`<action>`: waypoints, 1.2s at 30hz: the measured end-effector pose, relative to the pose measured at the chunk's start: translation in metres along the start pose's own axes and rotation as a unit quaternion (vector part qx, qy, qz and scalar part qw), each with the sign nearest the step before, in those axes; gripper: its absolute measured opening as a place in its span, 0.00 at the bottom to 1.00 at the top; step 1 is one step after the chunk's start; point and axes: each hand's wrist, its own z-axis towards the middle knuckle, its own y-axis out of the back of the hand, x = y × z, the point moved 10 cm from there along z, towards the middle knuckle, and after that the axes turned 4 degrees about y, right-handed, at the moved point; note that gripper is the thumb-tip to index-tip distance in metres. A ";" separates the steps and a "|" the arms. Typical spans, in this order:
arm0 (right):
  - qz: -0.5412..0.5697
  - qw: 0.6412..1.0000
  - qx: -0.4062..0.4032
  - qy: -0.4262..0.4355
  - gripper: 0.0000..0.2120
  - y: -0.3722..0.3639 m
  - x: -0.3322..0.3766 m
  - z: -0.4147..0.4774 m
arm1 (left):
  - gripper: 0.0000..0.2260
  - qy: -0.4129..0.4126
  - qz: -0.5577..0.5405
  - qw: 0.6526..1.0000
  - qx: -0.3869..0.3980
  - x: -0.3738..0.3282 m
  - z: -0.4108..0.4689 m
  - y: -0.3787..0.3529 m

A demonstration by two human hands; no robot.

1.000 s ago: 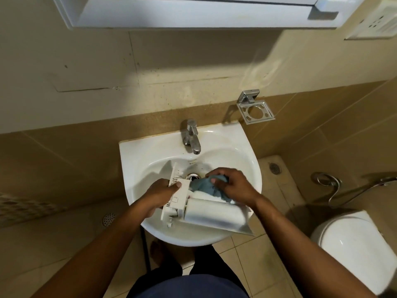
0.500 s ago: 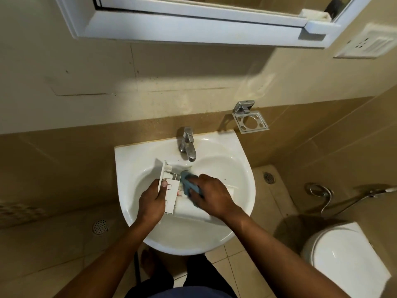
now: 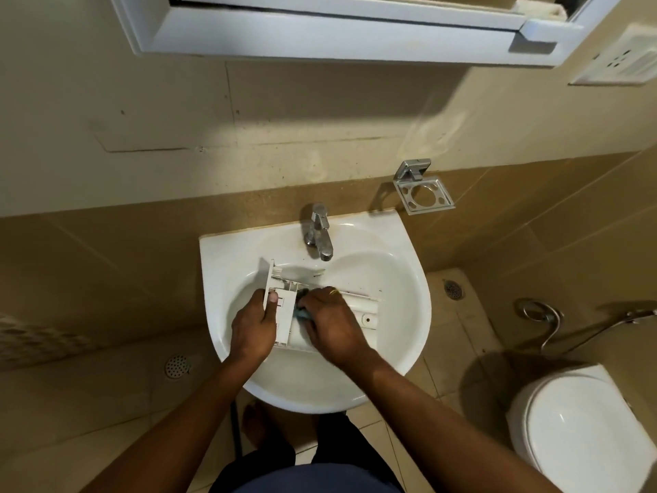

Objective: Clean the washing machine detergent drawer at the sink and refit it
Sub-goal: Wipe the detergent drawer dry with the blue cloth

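Note:
The white detergent drawer (image 3: 362, 309) lies across the bowl of the white sink (image 3: 398, 279), its front panel to the left. My left hand (image 3: 254, 327) grips that front panel, thumb on top. My right hand (image 3: 332, 323) holds a blue cloth (image 3: 302, 313) and presses it into the drawer's compartments just right of the panel. Most of the cloth is hidden under my fingers.
A chrome tap (image 3: 317, 232) stands at the back of the sink, with no water visibly running. A metal holder (image 3: 423, 188) hangs on the wall to the right. A toilet (image 3: 576, 435) sits at lower right, a hand spray hose (image 3: 547, 318) above it, floor drains (image 3: 176, 366) below.
The drawer has been lowered flatter into the bowl. My right hand with the cloth has moved left, down into the compartments beside the front panel. The camera view shifted.

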 end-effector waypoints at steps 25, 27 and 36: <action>-0.068 0.995 0.005 0.074 0.19 0.014 -0.013 -0.061 | 0.19 0.063 -0.056 0.996 0.014 0.021 0.005 0.005; -0.055 0.998 -0.042 0.005 0.17 0.039 -0.048 -0.080 | 0.19 0.062 -0.048 0.997 0.012 0.021 0.005 0.003; -0.049 0.996 -0.069 -0.019 0.13 0.006 -0.008 -0.066 | 0.22 0.054 -0.046 0.997 0.016 0.017 0.005 0.002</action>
